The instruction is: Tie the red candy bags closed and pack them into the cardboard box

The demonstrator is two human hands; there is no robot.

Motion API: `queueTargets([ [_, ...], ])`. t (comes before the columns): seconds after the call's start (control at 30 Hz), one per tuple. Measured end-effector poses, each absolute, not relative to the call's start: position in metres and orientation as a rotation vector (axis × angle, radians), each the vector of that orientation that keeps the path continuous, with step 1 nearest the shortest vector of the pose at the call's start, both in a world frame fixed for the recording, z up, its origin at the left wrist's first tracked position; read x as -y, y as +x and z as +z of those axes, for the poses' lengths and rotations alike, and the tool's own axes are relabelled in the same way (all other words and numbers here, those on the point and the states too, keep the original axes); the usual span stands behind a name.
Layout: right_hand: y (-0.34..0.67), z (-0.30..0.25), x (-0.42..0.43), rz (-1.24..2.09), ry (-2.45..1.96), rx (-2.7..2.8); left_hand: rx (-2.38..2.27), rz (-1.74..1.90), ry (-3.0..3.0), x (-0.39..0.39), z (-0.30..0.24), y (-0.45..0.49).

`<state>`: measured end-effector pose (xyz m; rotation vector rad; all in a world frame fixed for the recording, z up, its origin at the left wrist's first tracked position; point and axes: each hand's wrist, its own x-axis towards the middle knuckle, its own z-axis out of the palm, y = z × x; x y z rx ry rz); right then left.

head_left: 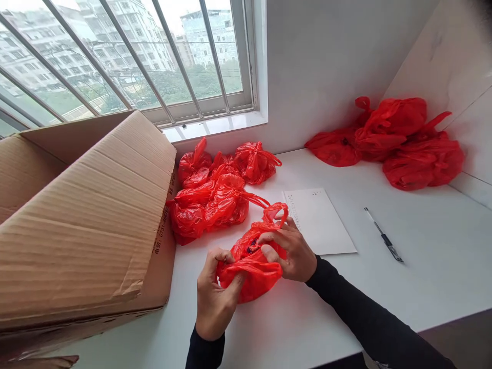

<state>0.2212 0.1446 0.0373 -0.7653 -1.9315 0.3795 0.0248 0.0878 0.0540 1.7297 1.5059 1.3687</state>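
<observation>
A red plastic bag point(253, 279) rests on the white table in front of me, its mouth partly spread. My left hand point(217, 287) pinches the near left edge of the bag between thumb and fingers. On the far right side, my right hand point(292, 251) grips the bag's rim, with thumb and fingers bent at the opening. Small dark things point(252, 246) show inside the mouth; their kind is too small to make out. One handle loop of the bag stands up beyond my right fingers.
Several knotted red bags point(209, 205) lie beside an open cardboard box point(88, 220) on the left. More red bags point(403, 146) are heaped in the right back corner. A sheet of paper point(323, 225) and a pen point(384, 237) lie to the right. A barred window is behind.
</observation>
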Motion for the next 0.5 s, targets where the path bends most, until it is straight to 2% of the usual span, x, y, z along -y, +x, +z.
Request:
queueTargets([
  [0.2, 0.225, 0.031, -0.146, 0.499, -0.925, 2.125, -1.693, 1.404, 1.652, -0.084, 0.038, 0.027],
  [0.5, 0.221, 0.012, -0.151, 0.576, -1.014, 2.256, -1.655, 1.244, 1.689, -0.079, 0.040, 0.027],
])
